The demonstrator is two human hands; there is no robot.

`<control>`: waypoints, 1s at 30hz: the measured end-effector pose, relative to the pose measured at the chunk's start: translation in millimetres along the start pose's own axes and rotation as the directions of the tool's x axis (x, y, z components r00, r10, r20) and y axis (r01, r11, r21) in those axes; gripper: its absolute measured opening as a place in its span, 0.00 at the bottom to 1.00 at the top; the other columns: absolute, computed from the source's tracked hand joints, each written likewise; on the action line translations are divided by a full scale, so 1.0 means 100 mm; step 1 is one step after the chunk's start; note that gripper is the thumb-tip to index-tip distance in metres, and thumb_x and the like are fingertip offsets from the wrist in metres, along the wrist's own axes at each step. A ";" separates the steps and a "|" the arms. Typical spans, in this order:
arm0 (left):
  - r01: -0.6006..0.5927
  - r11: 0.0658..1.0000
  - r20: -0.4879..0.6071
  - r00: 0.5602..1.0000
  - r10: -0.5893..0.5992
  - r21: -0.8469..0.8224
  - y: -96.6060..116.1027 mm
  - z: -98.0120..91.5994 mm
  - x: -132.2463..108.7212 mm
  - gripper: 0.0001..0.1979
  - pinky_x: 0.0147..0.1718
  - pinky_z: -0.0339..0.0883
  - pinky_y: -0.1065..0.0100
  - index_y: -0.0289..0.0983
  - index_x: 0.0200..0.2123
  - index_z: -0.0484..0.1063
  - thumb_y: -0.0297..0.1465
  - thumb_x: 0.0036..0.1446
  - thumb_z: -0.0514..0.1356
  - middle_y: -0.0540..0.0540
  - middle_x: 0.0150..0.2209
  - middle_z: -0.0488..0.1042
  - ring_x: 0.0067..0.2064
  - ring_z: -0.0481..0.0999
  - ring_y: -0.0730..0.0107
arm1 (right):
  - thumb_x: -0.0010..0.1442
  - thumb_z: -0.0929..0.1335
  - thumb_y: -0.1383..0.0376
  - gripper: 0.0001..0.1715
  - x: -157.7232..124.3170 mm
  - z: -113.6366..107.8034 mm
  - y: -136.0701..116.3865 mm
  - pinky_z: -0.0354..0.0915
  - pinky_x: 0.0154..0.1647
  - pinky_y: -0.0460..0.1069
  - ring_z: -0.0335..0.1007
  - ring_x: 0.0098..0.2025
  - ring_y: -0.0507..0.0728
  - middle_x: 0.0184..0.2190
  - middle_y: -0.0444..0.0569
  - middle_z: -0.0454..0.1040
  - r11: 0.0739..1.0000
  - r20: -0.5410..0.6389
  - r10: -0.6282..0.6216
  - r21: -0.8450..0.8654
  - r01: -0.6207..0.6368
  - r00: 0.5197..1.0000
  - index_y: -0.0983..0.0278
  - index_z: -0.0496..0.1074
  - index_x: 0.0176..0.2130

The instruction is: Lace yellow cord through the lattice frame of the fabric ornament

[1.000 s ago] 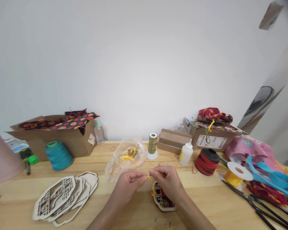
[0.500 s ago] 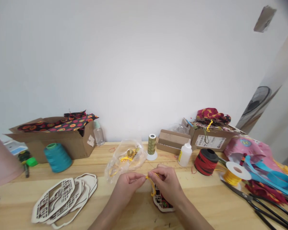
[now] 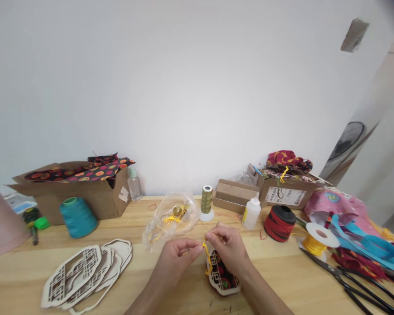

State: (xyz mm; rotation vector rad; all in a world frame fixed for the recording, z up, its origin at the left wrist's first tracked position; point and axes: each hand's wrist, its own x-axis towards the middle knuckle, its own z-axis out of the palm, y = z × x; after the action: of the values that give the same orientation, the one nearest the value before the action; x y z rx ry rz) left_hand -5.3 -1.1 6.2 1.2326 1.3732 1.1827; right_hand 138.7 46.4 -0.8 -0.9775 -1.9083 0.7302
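Observation:
Yellow cord (image 3: 209, 260) runs between my two hands near the middle of the table and dangles in a short knotted length. My left hand (image 3: 180, 258) pinches it between thumb and fingertips. Closed on the same cord is my right hand (image 3: 228, 247), a little to the right. Below the cord, partly hidden by the right hand, a wooden lattice frame backed with dark patterned fabric (image 3: 225, 280) lies on the table. Several bare lattice frames (image 3: 75, 275) are stacked at the left.
Behind my hands are a plastic bag (image 3: 170, 218), a green thread spool (image 3: 206, 199) and a glue bottle (image 3: 251, 214). Black scissors (image 3: 338, 272), a yellow cord spool (image 3: 315, 243) and ribbons lie right. A teal cone (image 3: 77, 217) stands left by a box (image 3: 120, 197).
The fingertips of both hands have moved slightly apart, and the cord hangs lower between them. More of the fabric-backed frame shows. The whole view has shifted a little.

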 end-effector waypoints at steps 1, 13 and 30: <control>0.006 1.000 -0.005 1.000 -0.006 0.005 0.02 0.00 0.00 0.10 0.22 0.56 0.74 0.34 0.22 0.74 0.36 0.39 0.61 0.51 0.19 0.73 0.22 0.66 0.73 | 0.52 0.63 0.63 0.14 0.01 -0.01 0.02 0.54 0.24 0.44 0.58 0.24 0.50 0.19 0.42 0.60 1.000 0.020 -0.003 0.019 0.003 1.000 0.66 0.70 0.21; 0.002 0.998 0.016 1.000 -0.003 0.055 -0.09 -0.02 0.03 0.09 0.25 0.57 0.72 0.33 0.19 0.73 0.34 0.40 0.59 0.51 0.18 0.72 0.24 0.67 0.70 | 0.45 0.67 0.61 0.12 0.11 -0.16 0.09 0.54 0.29 0.45 0.56 0.27 0.50 0.21 0.42 0.60 0.845 0.078 0.218 0.483 -0.228 0.973 0.66 0.66 0.18; 0.206 0.970 0.192 0.965 -0.180 -0.127 -0.13 -0.06 -0.07 0.15 0.14 0.47 0.76 0.31 0.18 0.71 0.39 0.33 0.63 0.55 0.12 0.63 0.14 0.57 0.81 | 0.49 0.62 0.68 0.12 -0.08 -0.02 -0.24 0.35 0.12 0.41 0.40 0.11 0.42 0.10 0.38 0.59 0.414 0.579 0.153 0.698 -0.584 0.801 0.71 0.70 0.33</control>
State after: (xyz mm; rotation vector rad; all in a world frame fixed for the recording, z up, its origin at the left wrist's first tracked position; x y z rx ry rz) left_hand -12.3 -8.9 -6.1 1.0483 1.2206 0.9926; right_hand 134.6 27.0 15.4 -0.5769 -1.2732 2.1037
